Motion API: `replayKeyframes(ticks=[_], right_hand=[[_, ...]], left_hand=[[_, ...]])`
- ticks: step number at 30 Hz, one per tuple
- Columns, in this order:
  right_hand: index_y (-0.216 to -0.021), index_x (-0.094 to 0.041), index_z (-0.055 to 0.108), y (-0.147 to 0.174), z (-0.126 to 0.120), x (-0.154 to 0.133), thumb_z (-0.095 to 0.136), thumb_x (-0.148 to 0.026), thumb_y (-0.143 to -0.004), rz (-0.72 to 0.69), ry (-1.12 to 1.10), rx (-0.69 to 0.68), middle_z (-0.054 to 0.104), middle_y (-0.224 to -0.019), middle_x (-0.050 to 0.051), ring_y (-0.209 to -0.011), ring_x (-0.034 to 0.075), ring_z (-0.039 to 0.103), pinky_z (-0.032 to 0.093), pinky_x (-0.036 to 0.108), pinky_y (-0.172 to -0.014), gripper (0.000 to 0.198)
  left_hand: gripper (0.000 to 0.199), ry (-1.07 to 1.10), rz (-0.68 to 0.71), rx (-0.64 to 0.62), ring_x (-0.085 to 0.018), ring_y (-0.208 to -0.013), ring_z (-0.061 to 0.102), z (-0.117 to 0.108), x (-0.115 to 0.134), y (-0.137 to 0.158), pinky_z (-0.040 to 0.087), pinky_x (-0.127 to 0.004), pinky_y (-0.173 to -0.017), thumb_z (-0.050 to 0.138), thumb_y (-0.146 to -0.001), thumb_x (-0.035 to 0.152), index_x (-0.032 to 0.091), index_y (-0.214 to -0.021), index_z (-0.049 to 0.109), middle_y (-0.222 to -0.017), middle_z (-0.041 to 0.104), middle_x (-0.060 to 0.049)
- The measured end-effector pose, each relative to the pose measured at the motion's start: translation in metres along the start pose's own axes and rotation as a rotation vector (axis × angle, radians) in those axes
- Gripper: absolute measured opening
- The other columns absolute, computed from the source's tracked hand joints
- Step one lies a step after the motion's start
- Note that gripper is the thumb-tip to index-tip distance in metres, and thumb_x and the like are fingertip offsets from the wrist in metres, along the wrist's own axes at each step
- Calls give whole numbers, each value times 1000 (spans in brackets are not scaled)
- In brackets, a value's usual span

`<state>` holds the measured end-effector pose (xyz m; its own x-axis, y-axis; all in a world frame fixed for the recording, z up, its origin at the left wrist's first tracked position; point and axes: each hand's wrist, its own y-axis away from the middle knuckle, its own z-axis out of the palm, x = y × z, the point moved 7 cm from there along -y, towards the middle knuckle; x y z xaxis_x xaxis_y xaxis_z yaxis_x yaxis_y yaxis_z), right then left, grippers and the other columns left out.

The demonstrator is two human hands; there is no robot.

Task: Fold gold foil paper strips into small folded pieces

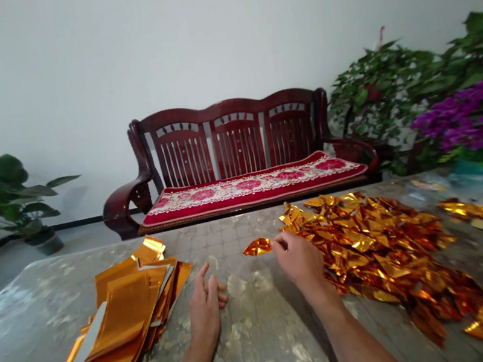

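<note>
A folded gold foil paper piece [258, 247], pointed at its far end, is pinched at one tip by my right hand [298, 257], just above the table. My left hand [205, 300] hovers over or rests on the table with fingers apart and nothing in it; I cannot tell which. Beside it on the left lies a loose stack of flat gold foil sheets [127, 309], some showing a pale grey back. Right of my right hand spreads a large heap of folded gold foil pieces [380, 244], shiny and crumpled-looking.
The patterned grey table [259, 349] stretches under both hands. Beyond it stands a dark red wooden bench [230, 109] with a red floral cover [251, 185]. Purple flowers [474, 116] and clear plastic [426, 188] are at right; a potted plant [9, 193] stands at left.
</note>
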<state>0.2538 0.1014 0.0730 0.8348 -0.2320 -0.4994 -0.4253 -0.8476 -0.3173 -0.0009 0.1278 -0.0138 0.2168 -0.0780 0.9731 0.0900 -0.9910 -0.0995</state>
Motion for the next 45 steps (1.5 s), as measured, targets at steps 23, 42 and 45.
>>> replayKeyframes(ticks=[23,42,45], right_hand=[[-107,-30,75,-18,-102,129,40,-57,-88,476,273,50,74,-92,16,-74,29,67,42,36,-62,48],[-81,-24,71,26,49,-52,47,-33,-90,-372,-109,-340,73,-76,2,-72,18,65,31,25,-59,27],[-78,-23,70,39,73,-54,47,-31,-90,-396,-137,-397,73,-76,2,-71,17,65,32,24,-59,27]], left_hand=[[58,-13,-3,-63,-17,-56,62,4,-20,-6,49,-29,-55,56,-76,58,15,-115,64,-70,69,-1],[25,-703,109,259,-19,-91,69,-171,66,-52,50,-29,-84,53,-83,22,18,-101,71,-101,75,-8],[18,-857,45,189,-24,-91,69,-189,45,-54,48,-32,-82,64,-74,19,19,-89,73,-96,75,-9]])
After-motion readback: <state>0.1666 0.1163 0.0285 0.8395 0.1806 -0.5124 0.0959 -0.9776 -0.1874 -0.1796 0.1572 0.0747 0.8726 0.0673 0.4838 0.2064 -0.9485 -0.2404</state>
